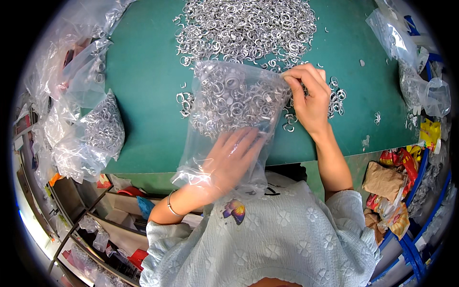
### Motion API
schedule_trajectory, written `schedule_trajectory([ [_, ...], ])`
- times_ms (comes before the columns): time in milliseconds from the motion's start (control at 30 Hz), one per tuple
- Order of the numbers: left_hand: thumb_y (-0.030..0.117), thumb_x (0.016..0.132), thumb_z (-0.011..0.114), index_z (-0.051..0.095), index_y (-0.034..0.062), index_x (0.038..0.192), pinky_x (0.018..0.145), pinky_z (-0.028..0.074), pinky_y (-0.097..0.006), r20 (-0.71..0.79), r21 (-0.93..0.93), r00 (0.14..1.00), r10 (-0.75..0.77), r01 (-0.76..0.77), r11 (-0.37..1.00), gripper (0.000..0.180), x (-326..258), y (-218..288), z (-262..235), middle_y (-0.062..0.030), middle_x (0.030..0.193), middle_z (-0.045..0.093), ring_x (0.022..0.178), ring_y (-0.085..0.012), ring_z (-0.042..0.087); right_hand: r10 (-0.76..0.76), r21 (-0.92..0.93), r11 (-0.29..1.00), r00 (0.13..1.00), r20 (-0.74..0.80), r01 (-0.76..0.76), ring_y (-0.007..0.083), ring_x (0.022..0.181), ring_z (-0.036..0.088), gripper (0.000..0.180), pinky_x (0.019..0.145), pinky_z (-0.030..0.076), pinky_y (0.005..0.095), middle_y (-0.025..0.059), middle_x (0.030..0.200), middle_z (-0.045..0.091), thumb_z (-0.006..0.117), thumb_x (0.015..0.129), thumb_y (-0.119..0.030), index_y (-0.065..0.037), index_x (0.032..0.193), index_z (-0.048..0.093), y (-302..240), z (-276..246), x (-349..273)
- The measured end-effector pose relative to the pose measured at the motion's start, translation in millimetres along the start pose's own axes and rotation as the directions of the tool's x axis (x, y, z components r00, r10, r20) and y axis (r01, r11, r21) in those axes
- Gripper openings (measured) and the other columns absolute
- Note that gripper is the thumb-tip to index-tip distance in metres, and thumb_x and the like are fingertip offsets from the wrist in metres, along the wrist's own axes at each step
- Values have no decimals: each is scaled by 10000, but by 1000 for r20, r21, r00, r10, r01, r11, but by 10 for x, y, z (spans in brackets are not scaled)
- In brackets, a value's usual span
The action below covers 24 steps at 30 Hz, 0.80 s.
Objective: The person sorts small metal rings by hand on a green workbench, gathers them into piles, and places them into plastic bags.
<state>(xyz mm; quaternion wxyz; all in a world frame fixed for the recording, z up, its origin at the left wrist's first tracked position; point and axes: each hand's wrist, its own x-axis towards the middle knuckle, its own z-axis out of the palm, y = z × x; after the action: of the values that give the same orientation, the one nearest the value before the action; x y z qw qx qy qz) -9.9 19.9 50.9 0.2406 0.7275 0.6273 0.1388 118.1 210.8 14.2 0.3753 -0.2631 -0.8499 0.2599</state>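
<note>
A clear plastic bag (193, 148) lies on the green table with many silver-coloured metal rings (229, 98) gathered in its far half. My left hand (232, 160) reaches into the bag through its near, open end. Its fingers are stretched out and apart under the plastic, just short of the rings. At the bag's far right corner, my right hand (311, 98) pinches the plastic between thumb and fingers. Beyond the bag spreads a big heap of similar rings (244, 28). A few loose rings (337, 98) lie beside my right wrist.
The green table (148, 71) has its curved near edge against my body. A filled bag of rings (103, 126) stands at the left among crumpled plastic. More plastic bags (413, 76) hang at the right edge. Below are shelves and a brown paper package (382, 181).
</note>
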Motion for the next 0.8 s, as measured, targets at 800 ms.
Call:
schedule_trajectory([
  [800,18,717,542,554,10,1173,1002,402,-459,-29,33,995,101,-100,994,457,30,95,78,-125,1334,435,1320,-386,329,-26,24,999,999,33,25,195,716,553,13,715,335,311,21,772,611,640,800,-41,-45,788,636,75,-28,-3],
])
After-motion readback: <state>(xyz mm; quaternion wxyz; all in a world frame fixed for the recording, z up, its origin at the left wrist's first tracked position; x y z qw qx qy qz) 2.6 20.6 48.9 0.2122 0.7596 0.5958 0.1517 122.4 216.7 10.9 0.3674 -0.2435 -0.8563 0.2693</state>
